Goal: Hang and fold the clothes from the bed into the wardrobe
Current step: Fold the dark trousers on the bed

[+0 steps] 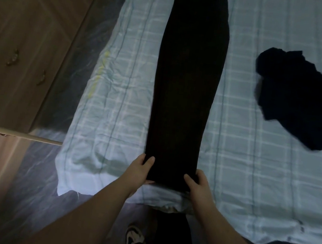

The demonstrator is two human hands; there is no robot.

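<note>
Both grips, the left hand (139,170) and right hand (199,185), pinch the near corners of the long dark garment (187,84) laid lengthwise on the bed (251,174), so folding seems underway, next likely carrying that end toward the far end.

long garment (187,88) lengthwise on bed (118,99); crumpled garment (298,99) right; wardrobe (23,42) left.
</note>
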